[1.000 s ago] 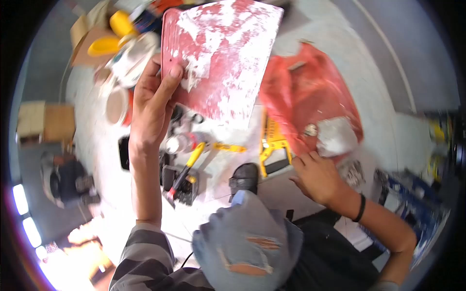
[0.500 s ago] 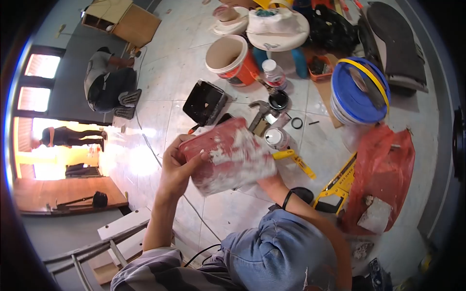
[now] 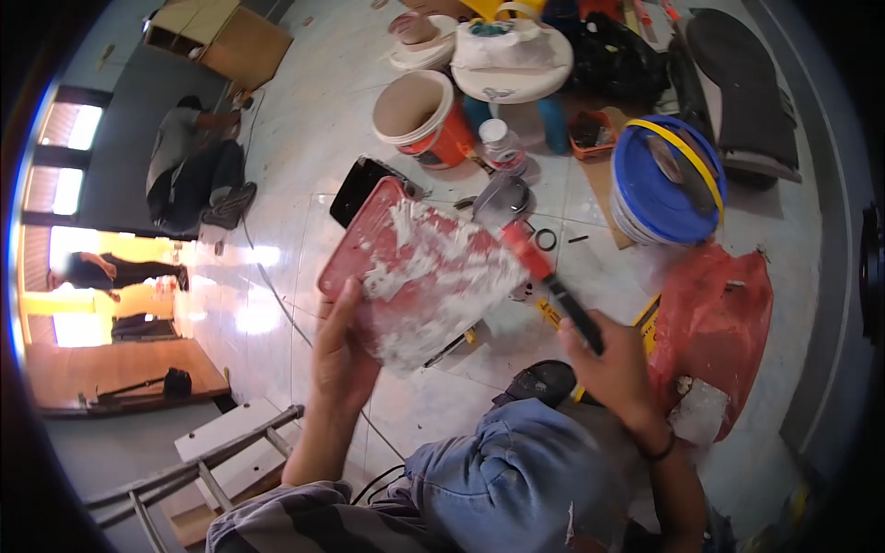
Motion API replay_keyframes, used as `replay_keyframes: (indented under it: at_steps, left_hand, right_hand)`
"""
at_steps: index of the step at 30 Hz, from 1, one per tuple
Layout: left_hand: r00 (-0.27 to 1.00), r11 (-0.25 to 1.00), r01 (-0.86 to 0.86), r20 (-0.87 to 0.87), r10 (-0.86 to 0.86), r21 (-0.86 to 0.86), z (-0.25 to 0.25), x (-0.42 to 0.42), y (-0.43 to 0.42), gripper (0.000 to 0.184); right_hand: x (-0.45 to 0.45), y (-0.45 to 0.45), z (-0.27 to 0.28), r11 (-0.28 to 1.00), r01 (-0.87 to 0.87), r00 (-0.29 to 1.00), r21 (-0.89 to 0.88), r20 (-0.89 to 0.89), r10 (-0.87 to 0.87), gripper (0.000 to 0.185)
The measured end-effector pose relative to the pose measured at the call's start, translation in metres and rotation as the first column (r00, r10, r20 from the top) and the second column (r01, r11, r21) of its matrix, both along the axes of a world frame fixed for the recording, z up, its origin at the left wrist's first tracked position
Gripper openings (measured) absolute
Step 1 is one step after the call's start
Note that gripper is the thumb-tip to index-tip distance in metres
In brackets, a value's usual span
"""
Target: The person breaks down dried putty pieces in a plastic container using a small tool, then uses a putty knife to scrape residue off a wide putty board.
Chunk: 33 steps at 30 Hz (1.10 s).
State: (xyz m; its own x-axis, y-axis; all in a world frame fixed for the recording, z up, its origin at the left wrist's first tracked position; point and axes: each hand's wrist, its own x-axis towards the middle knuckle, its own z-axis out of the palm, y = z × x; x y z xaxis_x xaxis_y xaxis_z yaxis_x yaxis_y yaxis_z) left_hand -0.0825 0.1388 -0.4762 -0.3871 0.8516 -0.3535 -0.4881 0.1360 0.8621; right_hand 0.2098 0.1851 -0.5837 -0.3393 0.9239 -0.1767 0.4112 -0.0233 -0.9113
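Observation:
My left hand [image 3: 343, 346] grips the near left edge of a red plastic tray [image 3: 355, 253], thumb on top. White putty-like paste [image 3: 442, 253] is smeared across the tray, which is tilted above the floor. My right hand [image 3: 613, 373] is closed round the black handle of what looks like a putty knife [image 3: 576, 313] with a red section toward its front. Its grey front end is blurred and lies near the tray's right far edge; I cannot tell whether it touches. A black tray [image 3: 355, 189] is partly hidden behind the red one.
Beyond stand an orange bucket [image 3: 442, 138], a white-capped jar [image 3: 501, 147], a white stool [image 3: 516, 78] and a blue-lidded bucket [image 3: 664, 184]. A red plastic bag [image 3: 714, 323] lies right, a ladder [image 3: 212, 470] lower left. Another person [image 3: 194, 166] crouches far left; a cable [image 3: 277, 295] crosses the floor.
My right hand has come out from behind the red tray to its right side, now showing the putty knife. The tray has turned, showing more of its pasted surface.

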Motion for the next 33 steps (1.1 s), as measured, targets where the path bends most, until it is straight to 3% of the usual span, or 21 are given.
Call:
replay_keyframes:
  at_steps: [2,5,6,7,9,11,13,15,16,18,20,22,25,26,30,33]
  left_hand:
    - [0.992,0.999,0.010,0.125,-0.005,-0.040,-0.021,0.034,0.012,0.035]
    - [0.933,0.988,0.144,0.341,-0.117,-0.053,-0.057,0.083,0.016,0.032]
    - [0.890,0.981,0.184,0.434,-0.139,-0.065,-0.057,0.101,0.018,0.029]
    - [0.874,0.974,0.213,0.459,-0.158,-0.072,-0.064,0.103,0.018,0.029]
    - [0.819,0.876,0.475,0.406,-0.406,-0.080,-0.075,0.096,0.015,0.034]
    - [0.817,0.865,0.493,0.390,-0.425,-0.089,-0.075,0.102,0.010,0.039]
    - [0.771,0.778,0.593,0.425,-0.475,-0.207,-0.077,0.103,0.001,0.040]
    - [0.754,0.749,0.625,0.420,-0.505,-0.220,-0.086,0.106,-0.004,0.034]
    - [0.762,0.759,0.615,0.410,-0.501,-0.215,-0.088,0.106,-0.002,0.034]
    - [0.773,0.762,0.601,0.420,-0.476,-0.242,-0.091,0.107,-0.009,0.035]
    - [0.816,0.856,0.478,0.459,-0.350,-0.197,-0.099,0.108,-0.008,0.037]
    - [0.817,0.861,0.466,0.473,-0.330,-0.205,-0.101,0.109,-0.007,0.037]
    - [0.818,0.857,0.467,0.474,-0.325,-0.218,-0.106,0.117,-0.011,0.037]
    - [0.822,0.853,0.477,0.452,-0.346,-0.214,-0.108,0.120,-0.012,0.035]
    - [0.860,0.881,0.426,0.395,-0.324,-0.204,-0.114,0.127,-0.016,0.033]
    - [0.907,0.917,0.353,0.306,-0.288,-0.183,-0.124,0.122,-0.018,0.032]
  right_hand:
    - [0.020,0.006,0.034,0.960,0.163,0.940,-0.228,-0.260,-0.221,0.028]
    - [0.031,0.009,0.052,0.941,0.223,0.915,-0.255,-0.278,-0.292,0.027]
    - [0.029,0.006,0.043,0.936,0.305,0.877,-0.176,-0.330,-0.348,0.025]
    - [0.036,0.005,0.040,0.931,0.312,0.876,-0.191,-0.321,-0.359,0.024]
    - [0.049,0.006,0.037,0.931,0.326,0.871,-0.164,-0.331,-0.363,0.025]
    - [0.056,0.005,0.036,0.937,0.298,0.880,-0.183,-0.328,-0.344,0.024]
    - [0.058,-0.005,0.032,0.948,0.246,0.892,-0.202,-0.335,-0.303,0.023]
    - [0.059,-0.005,0.026,0.964,0.237,0.939,-0.118,-0.225,-0.259,0.019]
    - [0.062,-0.006,0.038,0.947,0.251,0.930,-0.203,-0.220,-0.294,0.020]
    - [0.086,-0.012,0.039,0.942,0.301,0.936,-0.149,-0.142,-0.321,0.021]
    - [0.114,-0.019,0.046,0.935,0.344,0.935,-0.084,-0.063,-0.349,0.023]
    - [0.137,-0.033,0.068,0.980,0.182,0.941,0.085,0.275,-0.199,0.022]
    - [0.151,-0.056,0.094,0.986,0.127,0.907,0.103,0.391,-0.158,0.018]
    - [0.154,-0.066,0.091,0.975,0.095,0.897,0.200,0.408,-0.171,0.026]
    - [0.154,-0.088,0.119,0.996,0.009,0.776,0.084,0.628,-0.060,0.047]
    - [0.152,-0.100,0.117,0.999,0.033,0.784,0.040,0.619,-0.051,0.045]
